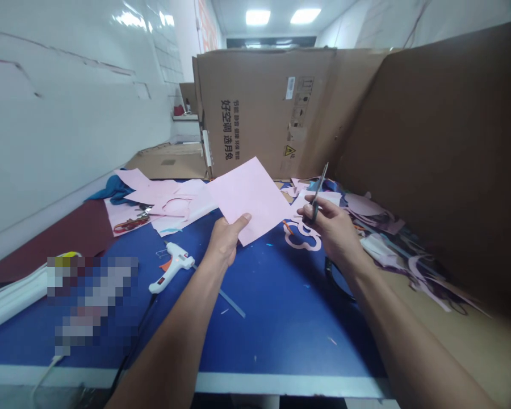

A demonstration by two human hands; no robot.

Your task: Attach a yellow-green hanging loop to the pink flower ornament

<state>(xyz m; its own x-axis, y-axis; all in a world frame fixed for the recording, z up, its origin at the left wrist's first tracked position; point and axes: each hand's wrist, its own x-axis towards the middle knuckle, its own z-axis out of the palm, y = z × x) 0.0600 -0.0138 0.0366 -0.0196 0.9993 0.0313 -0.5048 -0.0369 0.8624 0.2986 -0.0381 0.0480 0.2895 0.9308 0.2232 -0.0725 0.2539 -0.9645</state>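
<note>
My left hand (226, 237) pinches the near corner of a square pink paper sheet (250, 196) and holds it up over the blue table surface (272, 318). My right hand (330, 224) is closed round the handles of a pair of scissors (319, 190), whose blades point up and away, just right of the sheet's edge. Blades and paper are apart. Below the right hand lies a white cloud-shaped paper cutout (302, 238).
A white hot glue gun (170, 267) lies left of my left forearm with its cord running to the front edge. Pink paper offcuts (166, 199) lie at the back, purple scraps (392, 238) at right. Cardboard boxes (272, 108) wall the back and right.
</note>
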